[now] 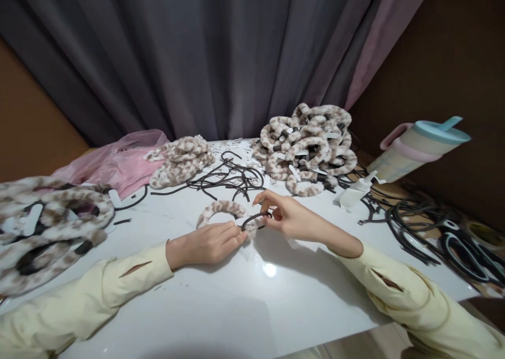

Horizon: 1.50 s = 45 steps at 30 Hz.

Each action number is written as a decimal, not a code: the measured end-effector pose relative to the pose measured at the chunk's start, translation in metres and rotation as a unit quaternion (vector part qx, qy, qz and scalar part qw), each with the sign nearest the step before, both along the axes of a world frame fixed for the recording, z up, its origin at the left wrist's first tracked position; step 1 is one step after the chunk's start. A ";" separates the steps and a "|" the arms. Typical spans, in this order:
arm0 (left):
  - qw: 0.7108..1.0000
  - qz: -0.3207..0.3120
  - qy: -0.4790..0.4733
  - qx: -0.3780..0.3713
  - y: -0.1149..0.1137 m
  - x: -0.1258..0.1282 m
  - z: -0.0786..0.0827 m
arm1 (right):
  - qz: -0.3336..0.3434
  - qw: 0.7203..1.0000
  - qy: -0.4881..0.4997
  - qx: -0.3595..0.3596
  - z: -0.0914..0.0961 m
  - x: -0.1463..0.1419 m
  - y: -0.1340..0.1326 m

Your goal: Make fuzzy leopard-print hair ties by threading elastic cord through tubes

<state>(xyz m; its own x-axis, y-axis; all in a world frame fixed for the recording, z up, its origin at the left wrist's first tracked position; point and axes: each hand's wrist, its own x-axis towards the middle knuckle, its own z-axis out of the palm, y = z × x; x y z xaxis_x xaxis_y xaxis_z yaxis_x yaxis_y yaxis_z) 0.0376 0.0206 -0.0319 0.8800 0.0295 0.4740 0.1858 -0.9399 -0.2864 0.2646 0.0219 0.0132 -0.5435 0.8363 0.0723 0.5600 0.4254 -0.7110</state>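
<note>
A white-and-brown fuzzy ring (221,207) lies near the middle of the white table, its near end at my fingers. My left hand (213,241) is closed, pinching that end together with a short dark cord (252,219). The cord bends in an arc from there across to my right hand (286,215). With thumb and fingers pinched, my right hand grips the other end of the cord. Exactly how the cord meets the fuzzy ring is partly hidden by my fingers.
Fuzzy rings pile up at the back right (311,143) and left (51,227). Loose dark cords (226,177) lie behind my hands. A white squeeze bottle (355,191), a tumbler (422,148), scissors (467,251) and more cords stand or lie right. A pink plastic bag (126,161) sits back left.
</note>
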 end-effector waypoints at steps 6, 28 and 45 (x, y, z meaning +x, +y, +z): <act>0.997 -0.069 0.008 0.039 -0.006 0.004 0.010 | -0.019 0.976 0.063 0.207 -0.003 -0.003 -0.002; 0.991 -0.124 -0.035 0.041 -0.009 0.003 0.007 | 0.155 0.985 0.072 0.015 -0.003 -0.007 -0.011; 0.993 -0.098 -0.059 0.039 -0.008 0.001 0.004 | 0.187 0.956 -0.094 0.204 0.000 -0.009 -0.023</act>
<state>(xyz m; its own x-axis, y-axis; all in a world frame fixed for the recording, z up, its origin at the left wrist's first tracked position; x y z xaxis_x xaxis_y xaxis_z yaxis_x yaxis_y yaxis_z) 0.0390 0.0130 -0.0279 0.8036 -0.1769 0.5683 0.0388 -0.9372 -0.3466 0.2552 -0.0007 0.0133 -0.8342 0.5047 0.2221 0.4168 0.8409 -0.3451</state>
